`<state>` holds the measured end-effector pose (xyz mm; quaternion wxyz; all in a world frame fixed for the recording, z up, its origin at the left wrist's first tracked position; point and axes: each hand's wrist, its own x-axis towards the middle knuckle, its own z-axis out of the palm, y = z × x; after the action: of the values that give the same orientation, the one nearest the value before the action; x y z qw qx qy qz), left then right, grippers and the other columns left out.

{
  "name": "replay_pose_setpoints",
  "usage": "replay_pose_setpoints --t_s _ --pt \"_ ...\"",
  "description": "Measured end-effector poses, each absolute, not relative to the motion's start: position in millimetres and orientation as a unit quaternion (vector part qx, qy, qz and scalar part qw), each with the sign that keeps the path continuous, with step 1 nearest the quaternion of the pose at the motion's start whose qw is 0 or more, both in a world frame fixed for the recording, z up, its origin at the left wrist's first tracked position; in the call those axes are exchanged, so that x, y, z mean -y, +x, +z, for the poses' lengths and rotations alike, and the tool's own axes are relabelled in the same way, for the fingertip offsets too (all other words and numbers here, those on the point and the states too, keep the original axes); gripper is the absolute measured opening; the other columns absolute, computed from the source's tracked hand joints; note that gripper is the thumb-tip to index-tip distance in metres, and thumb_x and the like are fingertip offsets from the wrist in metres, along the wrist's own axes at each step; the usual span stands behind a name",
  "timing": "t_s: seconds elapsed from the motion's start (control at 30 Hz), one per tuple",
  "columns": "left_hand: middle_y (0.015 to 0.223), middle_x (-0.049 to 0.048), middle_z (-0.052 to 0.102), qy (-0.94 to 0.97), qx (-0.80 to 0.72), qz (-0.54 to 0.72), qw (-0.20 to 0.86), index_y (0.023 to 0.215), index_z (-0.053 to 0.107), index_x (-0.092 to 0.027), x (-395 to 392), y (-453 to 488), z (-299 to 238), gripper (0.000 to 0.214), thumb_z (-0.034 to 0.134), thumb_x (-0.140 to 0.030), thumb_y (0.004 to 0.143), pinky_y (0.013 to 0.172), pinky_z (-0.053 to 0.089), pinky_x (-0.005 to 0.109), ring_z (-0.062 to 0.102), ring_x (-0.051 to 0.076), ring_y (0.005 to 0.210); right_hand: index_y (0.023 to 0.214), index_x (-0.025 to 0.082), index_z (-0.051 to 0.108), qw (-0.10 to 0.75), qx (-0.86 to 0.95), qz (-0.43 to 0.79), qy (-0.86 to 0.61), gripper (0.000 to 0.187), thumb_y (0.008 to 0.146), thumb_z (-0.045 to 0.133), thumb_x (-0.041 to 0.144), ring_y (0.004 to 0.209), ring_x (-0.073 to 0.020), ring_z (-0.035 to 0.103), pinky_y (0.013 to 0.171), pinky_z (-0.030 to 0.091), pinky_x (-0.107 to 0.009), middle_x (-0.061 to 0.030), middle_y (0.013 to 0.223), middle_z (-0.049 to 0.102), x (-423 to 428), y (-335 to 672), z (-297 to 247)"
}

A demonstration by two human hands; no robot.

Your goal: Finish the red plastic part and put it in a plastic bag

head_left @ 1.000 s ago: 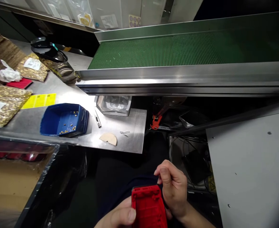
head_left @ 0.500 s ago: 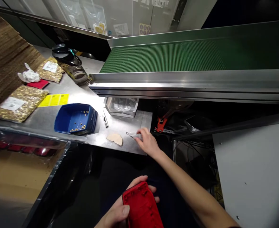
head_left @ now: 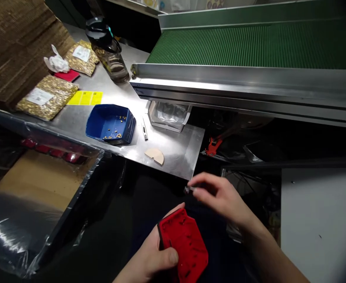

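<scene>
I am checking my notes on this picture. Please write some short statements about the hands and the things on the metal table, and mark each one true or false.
1. The left hand holds a red plastic part. True.
2. The right hand rests flat on the metal table. False: it is in the air below the table edge, its fingers pinching a small metal piece.
3. The blue tray has a few small brass-coloured bits inside. True.
4. The green conveyor belt carries a red part. False: no part shows on the belt.
5. A yellow label lies left of the blue tray. True.
</scene>
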<state>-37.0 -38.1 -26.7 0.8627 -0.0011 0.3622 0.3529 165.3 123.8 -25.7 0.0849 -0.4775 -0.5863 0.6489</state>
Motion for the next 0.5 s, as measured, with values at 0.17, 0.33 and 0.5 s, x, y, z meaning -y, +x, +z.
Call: replay_pose_setpoints --t_s 0.17,0.33,0.5 --pt "0.153 0.0207 0.041 0.062 -0.337 0.339 0.876 0.167 -0.002 -0.025 23.0 -34.4 -24.6 0.12 0.078 -0.058 0.082 0.117 0.037 0.051 0.051 0.033 0.132 0.124 0.028 0.06 0.087 0.666 0.636 -0.38 0.024 0.1 0.062 0.024 0.096 -0.0071 0.061 0.087 0.05 -0.017 0.0035 0.11 0.066 -87.8 158.6 30.5" --pt "0.148 0.0212 0.045 0.089 -0.338 0.323 0.879 0.166 -0.007 -0.024 20.4 -31.1 -21.9 0.124 0.076 -0.062 0.083 0.111 0.043 0.049 0.056 0.031 0.124 0.122 0.021 0.056 0.11 0.713 0.606 -0.335 0.021 0.102 0.054 0.016 0.102 -0.0088 0.059 0.092 0.048 -0.021 -0.0004 0.114 0.064 -75.5 153.6 14.4" --pt "0.155 0.02 0.039 0.096 -0.34 0.328 0.876 0.166 -0.009 -0.026 24.1 -31.3 -21.8 0.123 0.077 -0.057 0.084 0.12 0.036 0.05 0.047 0.034 0.139 0.124 0.02 0.055 0.115 0.73 0.587 -0.33 0.022 0.102 0.052 0.015 0.103 -0.0103 0.058 0.093 0.049 -0.023 -0.0017 0.114 0.063 -71.7 155.3 8.8"
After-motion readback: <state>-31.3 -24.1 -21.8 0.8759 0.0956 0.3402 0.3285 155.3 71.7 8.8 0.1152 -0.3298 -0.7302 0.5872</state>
